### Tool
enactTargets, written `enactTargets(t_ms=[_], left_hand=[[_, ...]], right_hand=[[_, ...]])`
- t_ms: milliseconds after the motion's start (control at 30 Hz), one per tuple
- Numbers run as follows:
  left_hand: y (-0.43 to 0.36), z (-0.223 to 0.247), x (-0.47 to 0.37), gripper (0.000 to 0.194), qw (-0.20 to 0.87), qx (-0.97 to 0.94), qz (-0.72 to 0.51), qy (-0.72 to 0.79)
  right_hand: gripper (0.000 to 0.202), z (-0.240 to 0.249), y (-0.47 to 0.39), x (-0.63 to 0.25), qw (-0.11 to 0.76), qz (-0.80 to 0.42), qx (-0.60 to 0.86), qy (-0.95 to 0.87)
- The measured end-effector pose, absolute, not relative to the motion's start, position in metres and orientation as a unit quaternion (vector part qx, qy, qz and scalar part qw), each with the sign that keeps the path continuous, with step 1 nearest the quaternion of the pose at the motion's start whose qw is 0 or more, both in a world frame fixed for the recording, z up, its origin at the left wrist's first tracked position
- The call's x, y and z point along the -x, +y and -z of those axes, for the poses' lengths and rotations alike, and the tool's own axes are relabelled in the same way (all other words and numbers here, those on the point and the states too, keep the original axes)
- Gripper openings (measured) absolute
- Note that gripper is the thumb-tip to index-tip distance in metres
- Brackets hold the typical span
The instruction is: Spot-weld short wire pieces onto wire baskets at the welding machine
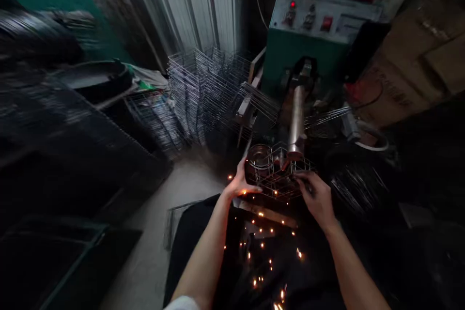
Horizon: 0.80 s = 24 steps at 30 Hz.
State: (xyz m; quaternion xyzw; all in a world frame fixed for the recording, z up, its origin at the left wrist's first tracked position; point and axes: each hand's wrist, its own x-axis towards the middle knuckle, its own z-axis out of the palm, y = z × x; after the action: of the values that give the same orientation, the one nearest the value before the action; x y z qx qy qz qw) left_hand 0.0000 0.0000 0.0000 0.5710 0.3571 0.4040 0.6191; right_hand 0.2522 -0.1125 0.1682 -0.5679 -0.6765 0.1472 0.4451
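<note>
A wire rack (271,186) lies under the copper-coloured rod (297,116) of a green machine (271,58). At the rack's left side is my left hand (240,184), its thumb stretched along the near edge and its fingers pointing up the side. My right hand (317,198) is closed at the rack's right part, near the rod's lower end; what its fingertips pinch is too dark to make out. Orange sparks (262,245) scatter below the rack, over the dark clothing on my lap. A round metal part (260,155) shows at the rack's back left.
Tall stacks of wire baskets (203,92) stand at the back left. Loose wires (327,118) and a dark container with thin rods (358,186) are on the right. Cardboard boxes (399,77) sit at the back right. A black round tub (98,77) is far left.
</note>
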Motion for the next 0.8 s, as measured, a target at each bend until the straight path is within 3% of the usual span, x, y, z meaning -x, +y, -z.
enactTargets(t_ms=[200, 367, 600, 700, 800], left_hand=[[-0.033, 0.04, -0.032, 0.133, 0.798, -0.364, -0.4, 0.266], [-0.021, 0.038, -0.037, 0.13, 0.828, -0.34, -0.384, 0.227], [-0.061, -0.034, 0.045, 0.119, 0.676, -0.484, -0.421, 0.363], [-0.086, -0.079, 0.076, 0.114, 0.602, -0.603, -0.369, 0.371], [-0.101, -0.105, 0.073, 0.11, 0.541, -0.668, -0.342, 0.379]], right_hand=[[0.021, -0.164, -0.147, -0.258, 0.519, -0.3, 0.605, -0.525], [0.033, -0.167, -0.162, -0.25, 0.546, -0.365, 0.611, -0.442], [0.036, -0.195, -0.183, -0.225, 0.51, -0.527, 0.551, -0.398], [0.031, -0.209, -0.197, -0.219, 0.466, -0.614, 0.484, -0.415], [0.044, -0.214, -0.202, -0.216, 0.405, -0.671, 0.395, -0.479]])
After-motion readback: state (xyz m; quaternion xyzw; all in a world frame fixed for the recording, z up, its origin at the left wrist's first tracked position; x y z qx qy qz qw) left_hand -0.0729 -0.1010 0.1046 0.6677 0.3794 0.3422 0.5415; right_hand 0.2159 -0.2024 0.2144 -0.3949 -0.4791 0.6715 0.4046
